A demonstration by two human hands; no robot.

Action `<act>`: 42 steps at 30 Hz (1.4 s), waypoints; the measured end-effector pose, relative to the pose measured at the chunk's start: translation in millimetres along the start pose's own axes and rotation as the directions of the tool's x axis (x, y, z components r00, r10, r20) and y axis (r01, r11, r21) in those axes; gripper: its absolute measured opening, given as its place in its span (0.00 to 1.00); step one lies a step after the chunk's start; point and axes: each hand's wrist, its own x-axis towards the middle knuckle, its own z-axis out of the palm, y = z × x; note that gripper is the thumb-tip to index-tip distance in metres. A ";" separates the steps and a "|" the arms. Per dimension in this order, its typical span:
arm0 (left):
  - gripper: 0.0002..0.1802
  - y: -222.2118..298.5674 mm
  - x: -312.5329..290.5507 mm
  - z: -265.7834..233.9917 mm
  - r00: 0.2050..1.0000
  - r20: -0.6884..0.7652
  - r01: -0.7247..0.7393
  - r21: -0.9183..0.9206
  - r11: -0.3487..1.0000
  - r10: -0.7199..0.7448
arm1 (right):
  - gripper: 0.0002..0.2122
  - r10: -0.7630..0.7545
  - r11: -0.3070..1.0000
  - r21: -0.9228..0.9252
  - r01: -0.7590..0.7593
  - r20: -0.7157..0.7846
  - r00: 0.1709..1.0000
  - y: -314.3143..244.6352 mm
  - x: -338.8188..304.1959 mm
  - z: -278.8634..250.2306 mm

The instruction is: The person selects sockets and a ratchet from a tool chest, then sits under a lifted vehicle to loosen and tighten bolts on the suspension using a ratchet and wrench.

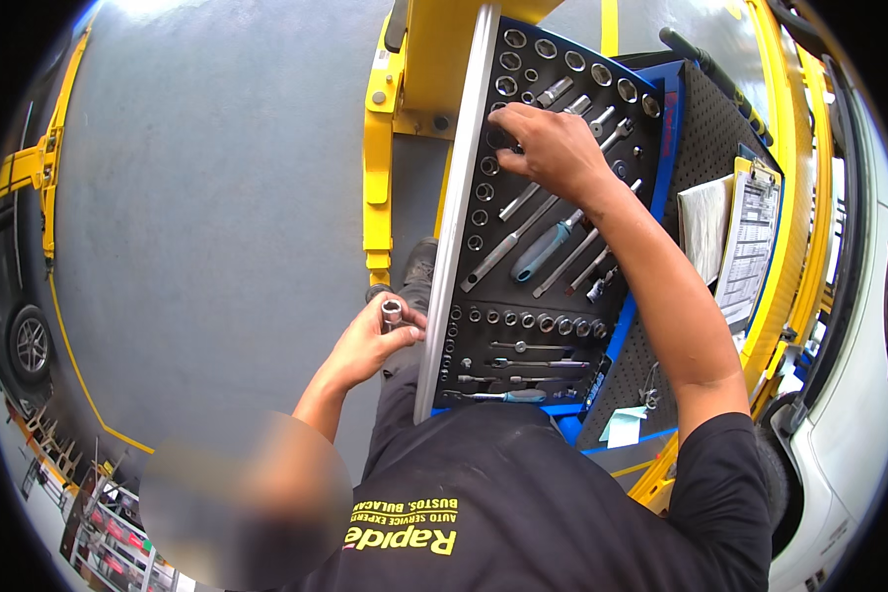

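Observation:
My left hand [363, 343] is closed around a chrome socket [392, 314], held upright with its open end up, just left of the drawer's silver edge. My right hand [553, 148] reaches over the upper left of an open tool drawer [451, 197]. Its thumb and forefinger are curled but apart, at the column of sockets along the left side. A dark round recess [495, 138] shows between those fingertips. Below it in the column sits another chrome socket [485, 191]. A ratchet with a blue-grey handle [541, 252] lies diagonally among long bars in the black foam.
Smaller sockets [546, 323] line the drawer's near part. Right of it, the cart's black top holds a yellow clipboard [750, 232] with papers and a light green slip [623, 427]. A yellow lift arm [377, 178] stands left of the drawer. Vehicles flank both sides.

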 end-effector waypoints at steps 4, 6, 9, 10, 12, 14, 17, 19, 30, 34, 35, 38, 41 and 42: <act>0.13 21.2 3.0 -5.6 0.995 -0.047 -0.099 -0.144 0.985 0.093 | 0.18 0.077 0.952 0.305 -0.033 -0.133 0.988 -0.1 -5.6 -16.0; 0.14 38.5 7.3 -6.4 0.981 -0.089 -0.188 -0.166 0.968 0.175 | 0.17 0.109 0.833 0.554 -0.015 -0.137 0.985 5.8 -10.0 -39.4; 0.16 69.8 31.0 -2.0 0.887 -0.144 -0.421 0.135 0.897 0.439 | 0.15 0.213 0.659 0.746 -0.090 -0.071 0.974 -6.5 -29.5 -75.4; 0.17 81.9 39.9 2.9 0.833 -0.152 -0.492 0.236 0.838 0.532 | 0.15 0.221 0.619 0.782 -0.068 -0.090 0.971 -7.5 -38.0 -81.3; 0.15 127.1 45.8 17.8 0.717 -0.138 -0.477 0.617 0.626 0.683 | 0.17 0.221 0.596 0.800 -0.073 -0.076 0.972 -9.2 -51.7 -94.2; 0.17 158.5 53.9 30.8 0.784 -0.119 -0.436 0.594 0.676 0.610 | 0.18 0.241 0.526 0.847 -0.079 -0.059 0.969 -12.3 -64.1 -100.1; 0.19 176.8 81.1 43.0 0.701 0.006 -0.520 0.689 0.505 0.714 | 0.16 0.285 0.499 0.862 -0.090 -0.065 0.956 -18.9 -78.0 -104.9; 0.17 182.9 99.8 52.8 0.614 0.046 -0.472 0.822 0.320 0.788 | 0.16 0.319 0.455 0.883 -0.118 -0.038 0.947 -21.2 -87.9 -108.2; 0.14 181.7 150.0 64.9 0.624 0.162 -0.090 0.987 -0.136 0.764 | 0.17 0.484 0.267 0.958 -0.107 -0.037 0.875 -16.4 -148.3 -93.2; 0.15 183.5 156.3 71.2 0.653 0.152 -0.056 0.987 -0.152 0.742 | 0.17 0.552 0.224 0.969 -0.105 -0.037 0.833 -20.2 -163.9 -81.1; 0.15 182.3 158.2 72.2 0.659 0.161 -0.052 0.984 -0.169 0.735 | 0.17 0.559 0.223 0.969 -0.109 -0.035 0.828 -21.8 -167.2 -79.5; 0.13 180.5 151.9 70.4 0.638 0.157 -0.008 0.980 -0.197 0.754 | 0.16 0.567 0.162 0.983 -0.081 -0.025 0.824 -28.5 -176.1 -75.4; 0.11 186.4 151.7 63.7 0.704 0.171 0.021 0.965 -0.260 0.690 | 0.15 0.574 0.080 0.994 -0.069 0.011 0.819 -34.4 -188.3 -73.3; 0.11 187.9 152.2 63.1 0.717 0.184 0.024 0.957 -0.288 0.673 | 0.16 0.575 0.044 0.997 -0.057 0.021 0.818 -36.1 -192.1 -72.6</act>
